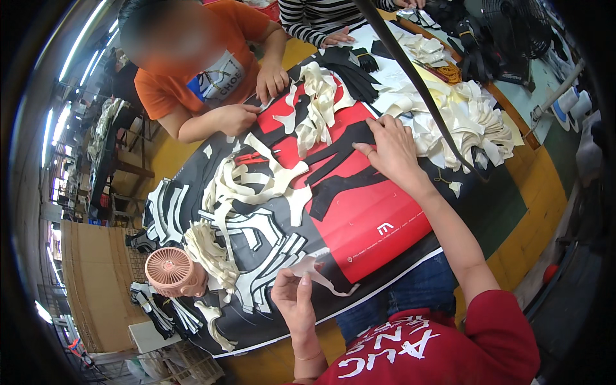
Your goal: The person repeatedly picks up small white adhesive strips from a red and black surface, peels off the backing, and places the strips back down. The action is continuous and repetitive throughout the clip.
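The thin cream strip (pixel 319 271) near the desk's (pixel 513 212) front edge looks light, limp and easily torn, best pinched at its end, where the left hand (pixel 292 298) nips it closed, while the right hand (pixel 393 151) presses open-fingered on a black cut piece (pixel 340 168)

2 fans (pixel 168 269) (1 pink, 1 black (pixel 516 29)), 1 red sheet (pixel 372 212)

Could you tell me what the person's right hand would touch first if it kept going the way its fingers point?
Probably the black cut piece right at the right hand's fingertips, lying on the red sheet; it may already be touching.
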Motion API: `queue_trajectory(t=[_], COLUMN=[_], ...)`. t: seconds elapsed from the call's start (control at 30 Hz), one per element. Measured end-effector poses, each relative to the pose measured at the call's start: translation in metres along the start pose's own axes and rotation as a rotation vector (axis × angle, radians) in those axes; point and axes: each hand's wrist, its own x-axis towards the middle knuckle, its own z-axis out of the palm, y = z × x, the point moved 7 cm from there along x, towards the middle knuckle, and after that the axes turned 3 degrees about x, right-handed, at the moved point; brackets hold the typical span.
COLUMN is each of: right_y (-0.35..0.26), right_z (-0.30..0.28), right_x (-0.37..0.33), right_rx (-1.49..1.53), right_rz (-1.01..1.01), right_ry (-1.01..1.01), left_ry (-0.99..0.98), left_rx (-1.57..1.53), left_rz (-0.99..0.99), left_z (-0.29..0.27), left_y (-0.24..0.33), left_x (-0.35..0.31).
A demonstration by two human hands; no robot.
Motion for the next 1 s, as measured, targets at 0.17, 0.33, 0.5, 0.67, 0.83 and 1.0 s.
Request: queue_trajectory(t=[0.17, 0.33, 0.5, 0.67, 0.83, 1.0], right_y=[0.015, 0.007, -0.015, -0.039, -0.050, -0.024], right_z=[0.015, 0.009, -0.023, -0.072, -0.098, -0.052], right_x=[0.002, 0.004, -0.001, -0.029, -0.071, -0.105], right_rx=[-0.010, 0.020, 0.087, 0.403, 0.818, 0.976], right_rz=[0.041, -0.028, -0.266, -0.492, -0.455, 0.126], right_ry=[0.032, 0.099, 0.276, 0.527, 0.325, -0.213], left_ry=[0.036, 0.012, 0.028, 0.089, 0.077, -0.099], left_rx=[0.054, 0.091, 0.006, -0.035, 0.019, 0.238], left_rz=[-0.010, -0.038, -0.038, -0.009, 0.036, -0.011], left_z=[-0.001, 0.004, 0.002, -0.005, -0.004, 0.018], left_y=[-0.003, -0.002, 0.000, 0.006, 0.027, 0.036], left_x=[-0.004, -0.003, -0.002, -0.002, -0.013, -0.018])
